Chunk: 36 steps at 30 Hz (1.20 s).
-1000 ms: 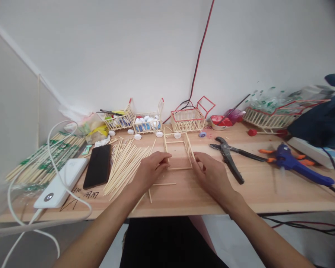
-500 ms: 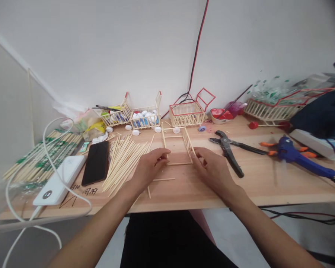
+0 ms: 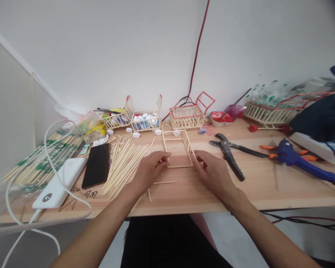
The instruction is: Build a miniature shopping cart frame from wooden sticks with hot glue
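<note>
A small frame of thin wooden sticks [image 3: 177, 148] stands on the wooden table [image 3: 257, 190] in front of me. My left hand [image 3: 149, 172] pinches its near left corner with fingers closed. At the near right corner my right hand [image 3: 212, 172] grips the frame, fingers curled on the side rail. Two loose sticks [image 3: 162, 183] lie just under my left hand. A fan of bare sticks [image 3: 125, 163] spreads to the left of it.
Black pliers [image 3: 229, 154] and a blue glue gun [image 3: 298, 158] lie to the right. A black phone [image 3: 97, 165], a white power bank [image 3: 60, 182] with cable and packed sticks [image 3: 41, 158] are at left. Finished stick carts [image 3: 187, 116] line the wall.
Both hands stay on the frame's near corners. Only the view shifts slightly; the frame and tools keep their places.
</note>
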Each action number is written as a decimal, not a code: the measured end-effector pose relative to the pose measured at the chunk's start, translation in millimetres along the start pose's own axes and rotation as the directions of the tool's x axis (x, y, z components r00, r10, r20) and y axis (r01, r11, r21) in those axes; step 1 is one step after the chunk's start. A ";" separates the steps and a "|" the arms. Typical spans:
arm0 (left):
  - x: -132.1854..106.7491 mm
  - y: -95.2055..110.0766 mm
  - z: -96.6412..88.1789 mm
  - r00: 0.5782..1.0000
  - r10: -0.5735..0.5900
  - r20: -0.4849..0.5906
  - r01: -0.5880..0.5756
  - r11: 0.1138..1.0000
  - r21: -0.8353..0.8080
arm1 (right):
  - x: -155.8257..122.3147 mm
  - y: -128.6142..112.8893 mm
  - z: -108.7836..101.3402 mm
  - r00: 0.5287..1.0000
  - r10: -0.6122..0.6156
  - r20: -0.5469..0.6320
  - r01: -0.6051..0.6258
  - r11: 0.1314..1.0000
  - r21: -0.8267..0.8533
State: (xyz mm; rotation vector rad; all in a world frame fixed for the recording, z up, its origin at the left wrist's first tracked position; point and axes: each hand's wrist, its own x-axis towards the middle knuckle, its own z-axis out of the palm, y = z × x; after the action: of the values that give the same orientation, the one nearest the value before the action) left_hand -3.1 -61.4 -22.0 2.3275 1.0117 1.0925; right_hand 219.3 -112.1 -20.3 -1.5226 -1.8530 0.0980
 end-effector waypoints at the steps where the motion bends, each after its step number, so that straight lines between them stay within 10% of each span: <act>1: 0.0 -0.4 0.1 1.000 0.005 -0.001 -0.005 1.000 0.001 | -0.1 0.4 0.3 1.000 -0.003 0.001 0.003 1.000 0.001; 36: 0.7 -4.7 0.6 0.998 0.069 -0.014 -0.069 0.997 -0.015 | -3.2 0.8 1.3 1.000 0.018 -0.003 -0.018 0.999 -0.029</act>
State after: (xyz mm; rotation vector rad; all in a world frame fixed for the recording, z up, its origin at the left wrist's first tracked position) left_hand -4.4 -57.8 -24.8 2.3618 0.9306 1.1393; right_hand 219.3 -114.2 -23.2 -1.5588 -1.8468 0.0775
